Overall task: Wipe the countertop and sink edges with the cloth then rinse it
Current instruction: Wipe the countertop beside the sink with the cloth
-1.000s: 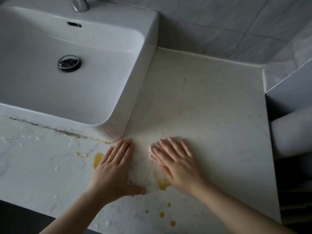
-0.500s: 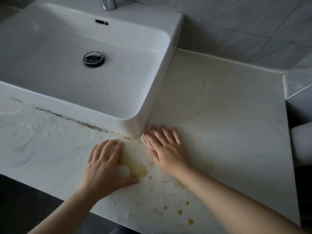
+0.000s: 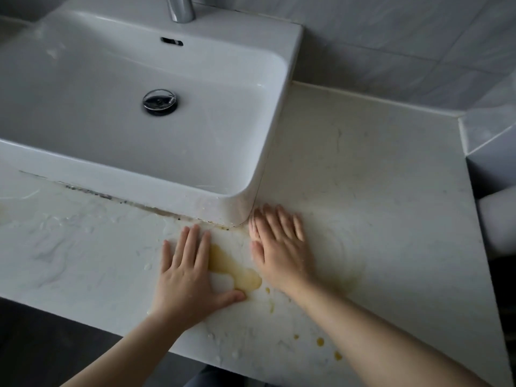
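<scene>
White flat cloth (image 3: pixel 222 280) lies on the pale marble-patterned countertop (image 3: pixel 377 191) beneath the left hand (image 3: pixel 190 277), which presses it with straight fingers beside a yellow spill (image 3: pixel 237 272), while the blurred right hand (image 3: pixel 279 247) rests flat, fingers extended, just beside the white rectangular ceramic sink (image 3: pixel 156 188) corner.

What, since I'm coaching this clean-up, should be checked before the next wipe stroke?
1. Left hand flat on countertop: ok.
2. Right hand flat beside sink corner: ok.
3. Cloth under the hands: cannot tell; only a white patch shows by the left thumb.
4. Yellow puddle between hands wiped up: not ok.
5. Yellow drops near front edge cleared: not ok.
6. Dark grime along sink base cleaned: not ok.
</scene>
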`<action>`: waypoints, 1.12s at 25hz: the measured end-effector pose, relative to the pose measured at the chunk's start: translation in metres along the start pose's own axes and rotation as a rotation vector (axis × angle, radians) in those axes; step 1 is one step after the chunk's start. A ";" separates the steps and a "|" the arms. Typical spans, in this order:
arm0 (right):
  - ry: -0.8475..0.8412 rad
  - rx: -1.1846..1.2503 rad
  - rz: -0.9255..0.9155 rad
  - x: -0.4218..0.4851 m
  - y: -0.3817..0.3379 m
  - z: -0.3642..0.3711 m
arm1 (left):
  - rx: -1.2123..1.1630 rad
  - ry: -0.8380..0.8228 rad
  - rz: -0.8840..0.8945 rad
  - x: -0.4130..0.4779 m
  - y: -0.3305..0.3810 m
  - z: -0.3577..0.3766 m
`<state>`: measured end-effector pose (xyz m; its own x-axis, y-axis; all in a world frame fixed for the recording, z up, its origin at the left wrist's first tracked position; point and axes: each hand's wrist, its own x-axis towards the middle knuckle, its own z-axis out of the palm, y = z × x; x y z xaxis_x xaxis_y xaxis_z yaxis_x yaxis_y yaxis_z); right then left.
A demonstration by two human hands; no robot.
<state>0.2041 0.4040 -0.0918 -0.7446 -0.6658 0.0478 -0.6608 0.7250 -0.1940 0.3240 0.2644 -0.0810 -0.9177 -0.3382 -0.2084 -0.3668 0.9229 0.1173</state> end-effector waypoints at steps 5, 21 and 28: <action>-0.020 -0.103 0.308 0.016 0.096 -0.025 | 0.015 -0.028 0.007 -0.002 -0.001 0.002; 0.025 -0.161 0.483 -0.063 0.098 -0.023 | 0.036 0.047 0.041 -0.002 -0.002 0.006; 0.125 -0.080 0.555 -0.074 0.014 -0.007 | 0.066 0.077 0.047 -0.002 -0.003 0.008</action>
<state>0.2496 0.4649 -0.0915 -0.9843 -0.1594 0.0761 -0.1693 0.9743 -0.1484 0.3283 0.2641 -0.0882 -0.9437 -0.3050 -0.1283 -0.3144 0.9474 0.0600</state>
